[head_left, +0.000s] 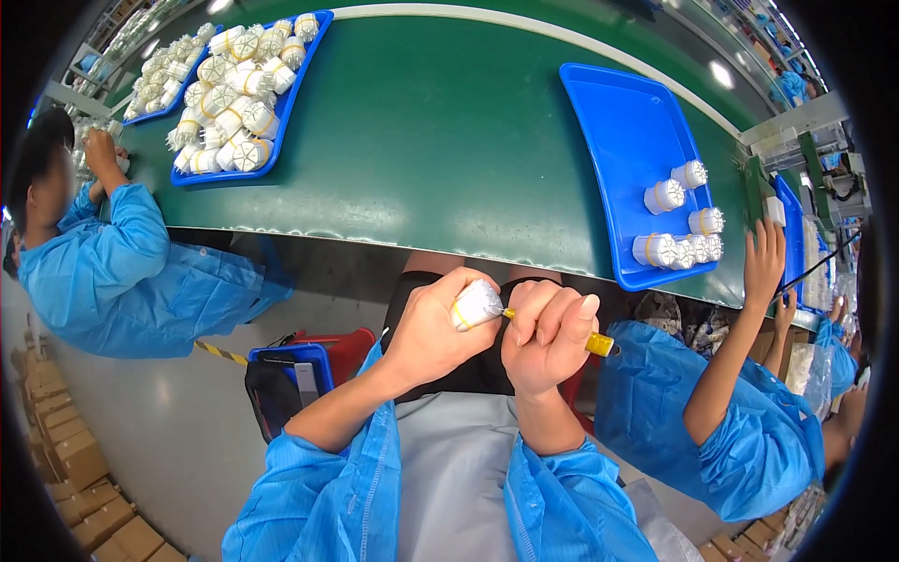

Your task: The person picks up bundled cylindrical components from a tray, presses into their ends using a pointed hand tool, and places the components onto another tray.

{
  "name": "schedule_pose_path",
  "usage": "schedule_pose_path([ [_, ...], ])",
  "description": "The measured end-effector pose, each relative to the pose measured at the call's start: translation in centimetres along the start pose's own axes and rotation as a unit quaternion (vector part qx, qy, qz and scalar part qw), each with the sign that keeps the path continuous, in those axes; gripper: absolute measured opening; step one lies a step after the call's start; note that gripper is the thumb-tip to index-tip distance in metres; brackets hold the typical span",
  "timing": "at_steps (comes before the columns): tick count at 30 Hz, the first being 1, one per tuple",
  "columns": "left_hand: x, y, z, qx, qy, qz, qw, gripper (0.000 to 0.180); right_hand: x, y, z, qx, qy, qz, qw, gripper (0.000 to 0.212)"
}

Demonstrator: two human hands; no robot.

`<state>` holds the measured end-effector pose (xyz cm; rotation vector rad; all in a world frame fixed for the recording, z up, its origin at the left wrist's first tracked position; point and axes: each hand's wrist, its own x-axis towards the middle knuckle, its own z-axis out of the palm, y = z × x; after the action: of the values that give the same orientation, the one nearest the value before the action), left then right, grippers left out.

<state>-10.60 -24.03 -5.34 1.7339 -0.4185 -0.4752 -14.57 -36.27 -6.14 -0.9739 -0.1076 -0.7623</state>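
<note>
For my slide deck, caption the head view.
Left hand grips a white cylindrical part; right hand holds a yellow-handled tool at its end.

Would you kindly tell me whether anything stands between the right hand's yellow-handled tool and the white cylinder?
Nothing visible does: the left hand holds the white cylinder, and the tip of the yellow-handled tool in the right hand points at its end, though actual contact is unclear.

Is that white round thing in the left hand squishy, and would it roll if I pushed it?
The white piece would probably roll on its side, since it looks like a short cylinder. It seems fairly stiff: similar pieces heaped in a blue tray look unsquashed. It may be light, as the left hand alone grips it.
</note>
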Motion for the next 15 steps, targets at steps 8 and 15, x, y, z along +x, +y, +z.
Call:
schedule_pose_path([
  [8, 0.2, -0.7, -0.2, 0.077, 0.037, 0.05, 0.995, 0.033, 0.2, 0.5, -0.6, -0.018, -0.002, 0.039, 0.999, 0.051],
  [15, 0.2, -1.3, -0.4, 0.087, 0.041, 0.065, 0.993, 0.033, 0.1, 0.4, -0.2, -0.046, -0.019, 0.072, 0.996, 0.051],
])
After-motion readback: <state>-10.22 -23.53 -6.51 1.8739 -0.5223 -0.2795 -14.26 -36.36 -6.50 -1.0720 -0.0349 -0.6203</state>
